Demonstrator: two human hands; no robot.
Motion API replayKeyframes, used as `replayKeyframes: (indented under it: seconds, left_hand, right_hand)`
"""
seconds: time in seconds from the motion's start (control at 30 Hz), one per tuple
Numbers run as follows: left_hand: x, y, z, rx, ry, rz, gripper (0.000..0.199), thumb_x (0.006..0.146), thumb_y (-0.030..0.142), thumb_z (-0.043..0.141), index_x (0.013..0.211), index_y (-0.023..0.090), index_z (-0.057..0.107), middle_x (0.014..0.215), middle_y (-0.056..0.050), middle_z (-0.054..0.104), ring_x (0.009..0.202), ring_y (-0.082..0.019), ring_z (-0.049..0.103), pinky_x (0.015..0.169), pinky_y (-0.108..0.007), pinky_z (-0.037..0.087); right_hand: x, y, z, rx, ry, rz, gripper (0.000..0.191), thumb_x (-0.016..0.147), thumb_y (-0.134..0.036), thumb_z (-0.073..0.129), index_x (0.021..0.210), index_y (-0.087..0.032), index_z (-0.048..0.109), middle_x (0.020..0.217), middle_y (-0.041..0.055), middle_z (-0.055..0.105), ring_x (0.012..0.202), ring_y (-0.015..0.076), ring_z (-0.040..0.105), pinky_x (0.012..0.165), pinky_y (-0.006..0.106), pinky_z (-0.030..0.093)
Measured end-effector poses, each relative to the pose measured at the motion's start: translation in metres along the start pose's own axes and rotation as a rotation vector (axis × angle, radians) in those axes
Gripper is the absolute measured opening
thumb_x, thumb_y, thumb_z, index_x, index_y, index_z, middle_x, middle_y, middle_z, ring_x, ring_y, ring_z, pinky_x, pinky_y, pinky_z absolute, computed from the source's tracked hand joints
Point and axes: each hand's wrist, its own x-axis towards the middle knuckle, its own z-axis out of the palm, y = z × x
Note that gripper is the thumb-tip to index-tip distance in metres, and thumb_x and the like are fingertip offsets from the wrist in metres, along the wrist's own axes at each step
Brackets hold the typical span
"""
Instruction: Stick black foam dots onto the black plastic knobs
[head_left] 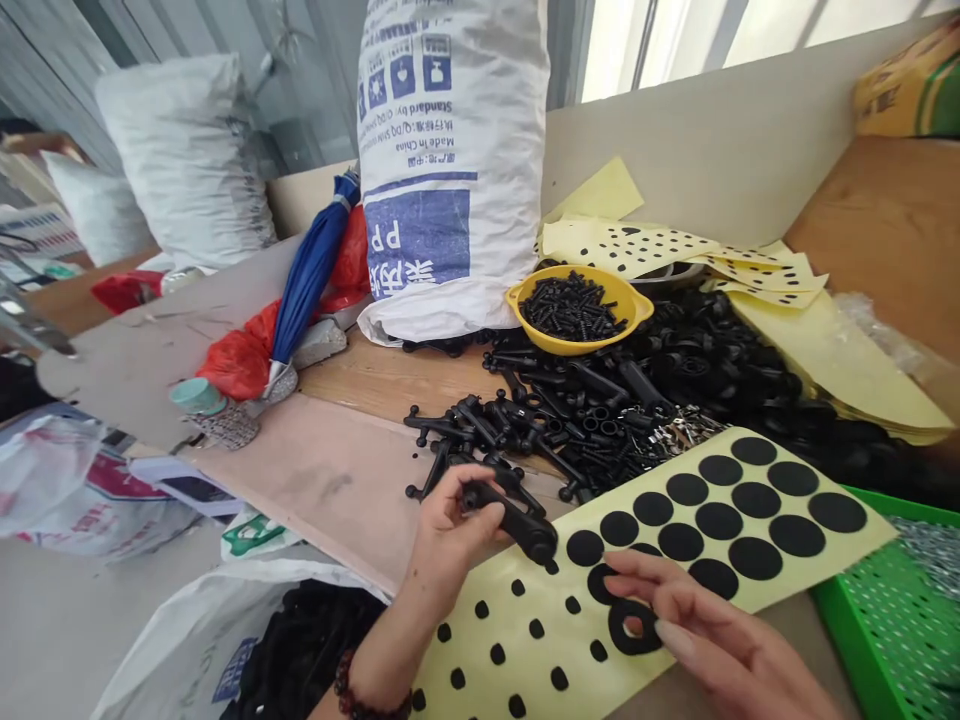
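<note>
My left hand is closed round a black plastic bracket arm, its rounded end pointing right. Between the fingertips of my right hand is a black ring with a hole through it. Both hands are above a yellow backing sheet, which carries large black round pads and small black dots. Just beyond my left hand lies a heap of black plastic parts, arms and tubes among them. A bracelet circles my left wrist.
A yellow bowl of black screw-like parts stands behind the heap, beside a large white sack. More yellow sheets lie at right. A green tray holds small metal pieces. A blue umbrella and an open bag are left.
</note>
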Motion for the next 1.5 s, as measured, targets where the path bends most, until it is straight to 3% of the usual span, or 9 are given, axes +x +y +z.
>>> replayKeyframes:
  seconds: [0.17, 0.3, 0.4, 0.53, 0.7, 0.87, 1.03, 1.2, 1.5]
  left_hand:
    - [-0.017, -0.016, 0.016, 0.195, -0.010, -0.037, 0.016, 0.073, 0.030, 0.062, 0.077, 0.018, 0.053, 0.078, 0.000, 0.059, 0.065, -0.011, 0.056, 0.063, -0.024, 0.047]
    - [-0.024, -0.018, 0.012, 0.747, -0.262, 0.114, 0.019, 0.083, 0.024, 0.052, 0.098, 0.020, 0.061, 0.099, -0.005, 0.067, 0.094, -0.020, 0.061, 0.086, -0.033, 0.046]
    - [-0.028, -0.018, 0.011, 0.967, -0.394, 0.201, 0.020, 0.086, 0.020, 0.046, 0.102, 0.020, 0.058, 0.099, -0.005, 0.067, 0.092, -0.020, 0.061, 0.082, -0.032, 0.046]
    - [-0.030, -0.029, 0.015, 1.137, -0.390, 0.475, 0.013, 0.080, 0.009, 0.045, 0.088, 0.018, 0.051, 0.080, -0.003, 0.061, 0.073, -0.017, 0.057, 0.068, -0.028, 0.043]
    - [-0.032, -0.041, 0.019, 1.240, -0.354, 0.769, 0.008, 0.085, 0.011, 0.047, 0.081, 0.018, 0.049, 0.081, -0.004, 0.058, 0.073, -0.018, 0.051, 0.066, -0.028, 0.040]
    - [-0.034, -0.024, 0.022, 0.944, -0.517, 0.330, 0.005, 0.087, 0.019, 0.051, 0.092, 0.018, 0.052, 0.087, -0.002, 0.061, 0.077, -0.015, 0.054, 0.071, -0.025, 0.042]
    - [-0.017, -0.004, 0.023, 0.656, -0.639, 0.039, 0.045, 0.074, 0.015, 0.055, 0.118, 0.023, 0.053, 0.103, 0.000, 0.061, 0.092, -0.016, 0.054, 0.077, -0.023, 0.042]
    - [-0.008, -0.014, 0.027, 0.340, -0.779, -0.216, 0.043, 0.067, 0.013, 0.050, 0.109, 0.019, 0.060, 0.080, 0.002, 0.058, 0.061, -0.008, 0.049, 0.052, -0.017, 0.036]
    - [-0.013, -0.006, 0.029, 0.264, -0.714, -0.280, 0.049, 0.068, 0.012, 0.044, 0.113, 0.017, 0.063, 0.088, -0.001, 0.061, 0.058, -0.006, 0.054, 0.053, -0.016, 0.041]
  right_hand:
    - [0.008, -0.009, 0.023, 0.284, 0.065, 0.112, 0.034, 0.070, -0.047, 0.076, 0.064, -0.018, 0.060, 0.133, 0.0099, 0.053, 0.111, 0.0294, 0.057, 0.088, 0.034, 0.050]
    - [0.009, -0.005, 0.027, 0.285, 0.111, 0.117, 0.036, 0.068, -0.049, 0.076, 0.063, -0.017, 0.058, 0.132, 0.0111, 0.055, 0.110, 0.0301, 0.057, 0.089, 0.036, 0.047]
    - [0.011, 0.003, 0.022, 0.247, 0.050, 0.109, 0.034, 0.072, -0.046, 0.074, 0.064, -0.018, 0.058, 0.132, 0.0105, 0.055, 0.114, 0.0306, 0.054, 0.092, 0.038, 0.045]
    - [0.012, 0.005, 0.015, 0.265, -0.025, 0.081, 0.032, 0.074, -0.046, 0.073, 0.066, -0.018, 0.059, 0.131, 0.0100, 0.056, 0.121, 0.0310, 0.048, 0.097, 0.040, 0.043]
    - [0.011, -0.002, 0.010, 0.254, 0.106, 0.146, 0.041, 0.060, -0.052, 0.081, 0.059, -0.018, 0.058, 0.118, 0.0095, 0.061, 0.115, 0.0335, 0.049, 0.094, 0.040, 0.040]
    - [0.010, 0.002, 0.006, 0.258, 0.110, 0.172, 0.040, 0.060, -0.052, 0.081, 0.058, -0.018, 0.060, 0.108, 0.0077, 0.062, 0.109, 0.0315, 0.050, 0.091, 0.038, 0.038]
    - [0.008, 0.001, 0.008, 0.203, 0.105, 0.153, 0.039, 0.058, -0.051, 0.081, 0.058, -0.018, 0.060, 0.114, 0.0090, 0.062, 0.111, 0.0333, 0.049, 0.093, 0.040, 0.035]
    - [0.011, -0.003, 0.010, 0.157, 0.108, 0.141, 0.043, 0.057, -0.054, 0.080, 0.055, -0.018, 0.057, 0.112, 0.0120, 0.062, 0.113, 0.0361, 0.047, 0.095, 0.043, 0.034]
    - [0.012, 0.005, 0.009, 0.112, 0.051, 0.098, 0.042, 0.065, -0.053, 0.075, 0.057, -0.018, 0.053, 0.103, 0.0093, 0.062, 0.102, 0.0297, 0.051, 0.084, 0.035, 0.037]
